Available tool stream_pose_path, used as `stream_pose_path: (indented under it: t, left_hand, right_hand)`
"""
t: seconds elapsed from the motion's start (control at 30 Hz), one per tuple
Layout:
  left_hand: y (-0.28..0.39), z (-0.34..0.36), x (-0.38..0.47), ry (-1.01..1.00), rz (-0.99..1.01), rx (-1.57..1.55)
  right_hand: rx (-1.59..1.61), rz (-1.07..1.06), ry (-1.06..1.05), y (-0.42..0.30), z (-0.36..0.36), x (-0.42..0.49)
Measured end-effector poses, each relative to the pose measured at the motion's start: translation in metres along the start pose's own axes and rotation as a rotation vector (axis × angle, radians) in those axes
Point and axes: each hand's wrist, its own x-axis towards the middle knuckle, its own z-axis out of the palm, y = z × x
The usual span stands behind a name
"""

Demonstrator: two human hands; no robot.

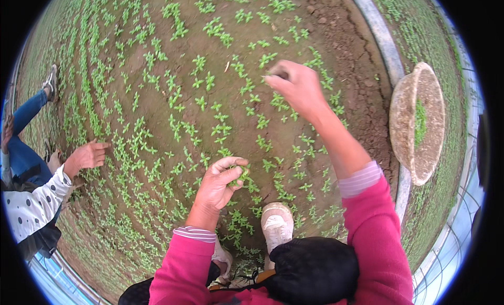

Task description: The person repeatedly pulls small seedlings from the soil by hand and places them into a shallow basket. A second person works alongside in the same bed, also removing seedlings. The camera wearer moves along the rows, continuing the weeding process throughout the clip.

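My left hand (220, 183) is closed around a small bunch of green seedlings (241, 174), whose leaves show between the thumb and fingers. It is held low above the soil, just ahead of my shoes. Farther out and to the right, my right hand (295, 84) has its thumb and forefinger pinched together. A thin pale sliver, like a stem or root, sticks out at those fingertips; the rest of it is hidden. Under and around both hands, leafy seedlings (221, 128) grow in loose rows from brown soil (236, 108).
At the right, a worn, soil-stained basin (429, 155) with green cuttings (420, 124) inside stands by a pale curved strip (380, 33). On the left a co-worker's hand (89, 154) reaches over the seedlings from a dotted sleeve (35, 206). My shoe (277, 226) stands among plants.
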Motion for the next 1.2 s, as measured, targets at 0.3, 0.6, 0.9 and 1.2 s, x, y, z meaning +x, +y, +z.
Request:
stream_pose_path:
  t: [0.3, 0.6, 0.9, 1.2]
  left_hand:
    - [0.020, 0.169, -0.004, -0.217, 0.000, 0.279]
    - [-0.014, 0.418, -0.001, -0.378, 0.145, 0.648]
    - [0.177, 0.066, -0.173, 0.548, 0.492, 1.681]
    - [-0.033, -0.157, -0.415, 0.970, 0.108, 1.110]
  right_hand:
    - [-0.702, 0.165, 0.682, 0.043, -0.238, -0.207]
    - [0.428, 0.754, 0.926, 0.138, -0.243, -0.384]
    - [1.563, 0.837, 1.032, 0.248, -0.250, -0.335]
    - [1.562, 0.881, 1.122, 0.286, -0.243, -0.293]
